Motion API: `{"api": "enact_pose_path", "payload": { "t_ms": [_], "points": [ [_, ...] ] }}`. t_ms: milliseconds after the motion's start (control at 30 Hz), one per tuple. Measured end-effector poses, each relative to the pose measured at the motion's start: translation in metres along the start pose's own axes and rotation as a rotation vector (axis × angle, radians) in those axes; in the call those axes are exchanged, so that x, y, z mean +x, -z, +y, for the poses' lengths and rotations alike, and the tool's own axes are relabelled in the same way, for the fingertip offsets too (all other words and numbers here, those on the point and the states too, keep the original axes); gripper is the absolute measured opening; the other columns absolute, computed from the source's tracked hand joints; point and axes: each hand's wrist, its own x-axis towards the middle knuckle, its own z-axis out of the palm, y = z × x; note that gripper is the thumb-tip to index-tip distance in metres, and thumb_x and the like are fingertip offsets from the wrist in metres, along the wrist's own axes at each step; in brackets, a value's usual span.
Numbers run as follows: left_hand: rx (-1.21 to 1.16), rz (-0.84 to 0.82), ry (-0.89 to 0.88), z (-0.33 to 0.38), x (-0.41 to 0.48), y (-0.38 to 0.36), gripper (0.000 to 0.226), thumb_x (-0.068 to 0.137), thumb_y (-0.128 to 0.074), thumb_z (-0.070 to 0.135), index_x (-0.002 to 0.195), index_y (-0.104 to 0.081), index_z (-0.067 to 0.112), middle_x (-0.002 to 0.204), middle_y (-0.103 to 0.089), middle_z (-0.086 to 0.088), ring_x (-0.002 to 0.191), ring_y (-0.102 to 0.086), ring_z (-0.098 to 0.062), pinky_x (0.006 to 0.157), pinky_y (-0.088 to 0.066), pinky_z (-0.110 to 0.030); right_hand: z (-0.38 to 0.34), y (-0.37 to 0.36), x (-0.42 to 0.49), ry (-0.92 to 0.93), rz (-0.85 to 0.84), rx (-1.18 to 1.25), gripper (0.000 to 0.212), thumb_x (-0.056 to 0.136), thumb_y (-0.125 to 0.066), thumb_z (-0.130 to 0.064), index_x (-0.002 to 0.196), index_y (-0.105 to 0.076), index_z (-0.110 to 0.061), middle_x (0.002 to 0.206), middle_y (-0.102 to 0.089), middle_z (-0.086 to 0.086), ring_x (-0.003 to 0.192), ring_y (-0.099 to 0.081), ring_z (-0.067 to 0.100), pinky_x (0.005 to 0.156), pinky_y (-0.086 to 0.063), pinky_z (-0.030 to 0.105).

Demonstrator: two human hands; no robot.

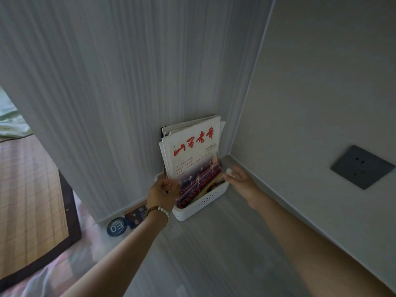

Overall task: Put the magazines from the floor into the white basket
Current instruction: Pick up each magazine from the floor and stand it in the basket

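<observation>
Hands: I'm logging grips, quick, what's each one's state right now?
Left hand: grips the front magazine at its lower left edge.
Right hand: open, fingers straight, at the white basket's right end.

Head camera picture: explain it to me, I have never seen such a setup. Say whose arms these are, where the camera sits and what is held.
No machine here: a person wears one camera on the head, looking forward and down, so both arms reach in from below. The white basket stands on the grey floor in a wall corner, magazines upright in it. The left hand grips the lower left edge of the front magazine, the one with red lettering. The right hand is open beside the magazines' right edge; whether it touches is unclear.
</observation>
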Motion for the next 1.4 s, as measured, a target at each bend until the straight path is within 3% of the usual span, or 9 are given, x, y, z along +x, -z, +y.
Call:
{"api": "enact_pose_path", "payload": {
  "t_ms": [233,400,500,733,1000,1067,1200,1333,1400],
  "points": [
    [-0.043,-0.293,-0.01,0.008,-0.079,-0.062,0.011,0.083,-0.062,0.014,0.073,-0.06,0.017,0.076,-0.063,-0.001,0.06,-0.06,-0.015,0.053,-0.05,-0.024,0.036,0.075,-0.081,-0.033,0.126,0.018,0.063,0.085,-0.066,-0.028,0.14,-0.039,-0.014,0.147,-0.041,0.006,0.131,-0.044,0.02,0.102,-0.036,0.029],
    [-0.026,-0.429,-0.01,0.004,-0.157,-0.138,0.017,0.081,-0.064,0.009,0.07,-0.056,0.019,0.067,-0.057,0.001,0.054,-0.055,-0.015,0.042,-0.044,-0.016,0.088,0.172,-0.171,-0.1,0.27,0.055,0.055,0.089,-0.061,-0.022,0.14,-0.041,-0.017,0.146,-0.041,0.005,0.12,-0.048,0.015,0.087,-0.038,0.026],
    [0.025,-0.536,-0.02,-0.007,-0.219,-0.185,0.019,0.078,-0.069,0.014,0.068,-0.057,0.024,0.067,-0.057,0.003,0.056,-0.056,-0.019,0.053,-0.046,-0.024,0.131,0.238,-0.239,-0.152,0.425,0.099,0.053,0.088,-0.063,-0.022,0.137,-0.044,-0.019,0.144,-0.045,0.004,0.109,-0.049,0.012,0.085,-0.037,0.026],
    [0.152,-0.866,-0.017,-0.049,-0.384,-0.294,0.012,0.077,-0.07,0.019,0.084,-0.06,0.016,0.078,-0.06,-0.002,0.074,-0.059,-0.023,0.056,-0.047,-0.025,0.247,0.375,-0.427,-0.304,0.742,0.145,0.053,0.087,-0.064,-0.02,0.136,-0.044,-0.014,0.145,-0.043,0.009,0.129,-0.045,0.025,0.092,-0.037,0.03],
    [0.333,-1.171,-0.044,-0.104,-0.564,-0.373,0.028,0.079,-0.068,0.021,0.102,-0.06,0.007,0.097,-0.067,-0.014,0.092,-0.063,-0.031,0.071,-0.048,-0.033,0.36,0.445,-0.619,-0.56,1.014,0.158,0.061,0.086,-0.065,-0.027,0.138,-0.04,-0.01,0.145,-0.042,0.013,0.13,-0.043,0.031,0.102,-0.037,0.038],
    [0.37,-1.212,-0.021,-0.119,-0.597,-0.385,0.031,0.079,-0.068,0.021,0.104,-0.059,0.006,0.105,-0.066,-0.018,0.088,-0.061,-0.028,0.07,-0.047,-0.031,0.381,0.448,-0.651,-0.62,1.07,0.18,0.061,0.085,-0.066,-0.026,0.138,-0.04,-0.01,0.145,-0.043,0.014,0.123,-0.049,0.031,0.094,-0.045,0.034],
    [0.485,-1.26,0.041,-0.145,-0.645,-0.399,0.039,0.077,-0.069,0.027,0.109,-0.057,0.007,0.112,-0.063,-0.014,0.095,-0.058,-0.022,0.08,-0.053,-0.036,0.416,0.447,-0.688,-0.649,1.039,0.22,0.049,0.086,-0.065,-0.025,0.13,-0.05,-0.009,0.125,-0.06,0.014,0.06,-0.056,0.008,0.048,-0.043,0.02],
    [0.649,-1.314,0.036,-0.161,-0.675,-0.406,0.053,0.076,-0.069,0.033,0.118,-0.05,0.008,0.123,-0.057,-0.012,0.11,-0.056,-0.026,0.096,-0.048,-0.039,0.437,0.442,-0.697,-0.636,1.066,0.297,0.043,0.084,-0.068,-0.019,0.123,-0.057,-0.007,0.095,-0.062,0.006,0.068,-0.049,0.011,0.06,-0.042,0.023],
    [0.736,-1.327,0.024,-0.166,-0.686,-0.407,0.059,0.076,-0.069,0.035,0.123,-0.047,0.007,0.128,-0.055,-0.011,0.115,-0.053,-0.027,0.099,-0.044,-0.035,0.443,0.441,-0.697,-0.63,1.102,0.33,0.04,0.081,-0.07,-0.017,0.118,-0.061,-0.006,0.105,-0.066,0.008,0.086,-0.059,0.02,0.072,-0.048,0.029]
  ]
}}
